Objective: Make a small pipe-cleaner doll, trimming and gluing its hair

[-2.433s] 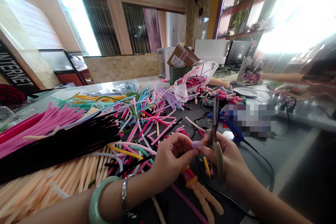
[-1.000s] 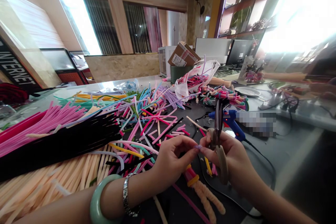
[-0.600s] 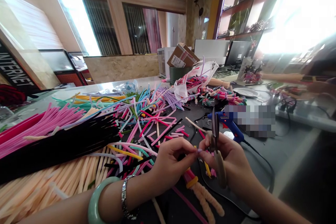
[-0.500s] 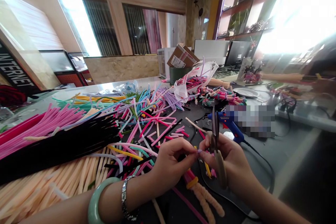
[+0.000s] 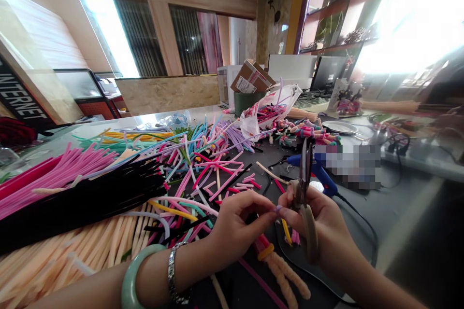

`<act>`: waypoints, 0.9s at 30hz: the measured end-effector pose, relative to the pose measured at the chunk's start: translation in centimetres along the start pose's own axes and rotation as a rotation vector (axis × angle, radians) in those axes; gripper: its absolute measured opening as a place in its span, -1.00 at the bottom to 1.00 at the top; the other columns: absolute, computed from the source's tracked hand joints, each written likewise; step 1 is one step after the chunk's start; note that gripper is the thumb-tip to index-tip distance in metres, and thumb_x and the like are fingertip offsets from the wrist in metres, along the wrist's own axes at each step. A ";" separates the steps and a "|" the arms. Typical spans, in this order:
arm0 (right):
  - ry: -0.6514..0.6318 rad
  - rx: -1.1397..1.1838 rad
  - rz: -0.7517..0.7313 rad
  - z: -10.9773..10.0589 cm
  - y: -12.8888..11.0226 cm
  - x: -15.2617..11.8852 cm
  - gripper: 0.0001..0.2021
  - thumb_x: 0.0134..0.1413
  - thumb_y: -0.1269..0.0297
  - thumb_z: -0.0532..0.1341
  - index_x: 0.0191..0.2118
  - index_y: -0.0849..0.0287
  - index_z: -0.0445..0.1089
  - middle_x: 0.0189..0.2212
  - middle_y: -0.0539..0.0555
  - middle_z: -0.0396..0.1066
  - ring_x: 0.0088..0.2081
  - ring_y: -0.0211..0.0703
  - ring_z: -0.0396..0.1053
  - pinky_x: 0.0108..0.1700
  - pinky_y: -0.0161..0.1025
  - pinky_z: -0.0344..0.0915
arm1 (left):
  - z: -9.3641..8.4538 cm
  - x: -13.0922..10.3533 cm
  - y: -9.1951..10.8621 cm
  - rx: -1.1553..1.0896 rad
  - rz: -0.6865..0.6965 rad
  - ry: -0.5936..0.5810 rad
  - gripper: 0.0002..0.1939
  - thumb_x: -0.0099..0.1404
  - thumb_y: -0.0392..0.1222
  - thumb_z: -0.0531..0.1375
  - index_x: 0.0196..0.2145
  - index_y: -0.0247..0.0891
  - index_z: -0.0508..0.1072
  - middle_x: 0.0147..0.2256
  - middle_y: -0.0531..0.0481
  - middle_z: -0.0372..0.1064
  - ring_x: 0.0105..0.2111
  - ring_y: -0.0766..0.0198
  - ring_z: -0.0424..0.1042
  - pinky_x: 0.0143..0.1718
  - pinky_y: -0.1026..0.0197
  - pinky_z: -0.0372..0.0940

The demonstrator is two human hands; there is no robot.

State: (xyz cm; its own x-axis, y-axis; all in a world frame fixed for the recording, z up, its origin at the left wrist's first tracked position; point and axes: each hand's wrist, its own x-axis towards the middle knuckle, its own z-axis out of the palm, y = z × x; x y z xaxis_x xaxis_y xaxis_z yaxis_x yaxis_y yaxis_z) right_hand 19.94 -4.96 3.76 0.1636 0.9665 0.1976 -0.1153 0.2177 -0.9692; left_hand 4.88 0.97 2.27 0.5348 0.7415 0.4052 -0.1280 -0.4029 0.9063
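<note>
The small lilac piece (image 5: 278,209) is sitting between the two hands, above the dark tabletop (image 5: 395,205). The left hand (image 5: 237,224) is pinching it between thumb and forefinger; the right hand (image 5: 324,219) is pinching its other side while also holding scissors (image 5: 302,197), blades pointing upward. A fuzzy figure (image 5: 267,251) is lying below, partly hidden by the left hand.

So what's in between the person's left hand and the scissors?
In the head view, a small lilac piece and the right hand's fingers lie between the left hand and scissors.
</note>
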 end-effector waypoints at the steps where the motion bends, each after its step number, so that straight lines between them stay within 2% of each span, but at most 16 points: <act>1: 0.002 -0.007 0.003 0.0 -0.1 0.0 -0.81 -0.09 0.31 0.35 -0.42 0.12 0.29 -0.48 -0.11 0.31 -0.50 -0.37 0.20 -0.48 -0.42 0.19 | 0.0 0.0 0.0 -0.004 -0.008 -0.003 -0.91 0.16 -0.24 0.27 -0.36 -0.32 0.48 -0.44 -0.02 0.41 -0.44 0.34 0.37 -0.40 0.33 0.28; 9: 0.026 0.003 0.031 -0.1 -0.2 0.0 -0.76 -0.14 0.29 0.39 -0.43 0.13 0.28 -0.48 -0.09 0.33 -0.46 -0.33 0.23 -0.46 -0.41 0.21 | 0.0 0.0 -0.1 -0.074 -0.079 -0.022 -0.85 0.15 -0.23 0.28 -0.30 -0.32 0.49 -0.37 -0.05 0.45 -0.37 0.31 0.42 -0.31 0.31 0.32; 19: 0.040 0.009 0.054 -0.3 0.0 -0.2 -0.81 -0.03 0.23 0.34 -0.37 0.11 0.30 -0.43 -0.06 0.35 -0.40 -0.27 0.28 -0.43 -0.38 0.21 | 0.1 0.0 0.0 -0.104 -0.102 -0.017 -0.87 0.19 -0.20 0.25 -0.35 -0.33 0.46 -0.46 0.01 0.38 -0.46 0.36 0.36 -0.42 0.33 0.27; 24: 0.088 0.031 0.036 -0.5 0.0 -0.1 -0.80 -0.01 0.21 0.33 -0.32 0.10 0.31 -0.42 -0.04 0.36 -0.41 -0.26 0.30 -0.42 -0.35 0.24 | 0.2 0.0 0.1 -0.123 -0.119 0.002 -0.89 0.18 -0.21 0.26 -0.38 -0.33 0.45 -0.48 0.02 0.39 -0.47 0.38 0.37 -0.43 0.35 0.27; 27: 0.094 -0.028 0.021 -0.9 -0.1 0.1 -0.81 0.00 0.19 0.32 -0.33 0.11 0.32 -0.43 -0.02 0.38 -0.41 -0.23 0.34 -0.40 -0.32 0.28 | 0.2 0.0 0.2 -0.165 -0.138 0.024 -0.88 0.19 -0.21 0.26 -0.38 -0.32 0.43 -0.50 0.04 0.39 -0.51 0.40 0.37 -0.47 0.38 0.27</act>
State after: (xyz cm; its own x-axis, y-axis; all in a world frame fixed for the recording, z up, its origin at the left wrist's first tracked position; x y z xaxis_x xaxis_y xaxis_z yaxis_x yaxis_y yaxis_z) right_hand 20.86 -4.96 3.74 0.2530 0.9535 0.1637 -0.0923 0.1922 -0.9770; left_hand 5.05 0.77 2.38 0.5371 0.7969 0.2766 -0.1905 -0.2049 0.9601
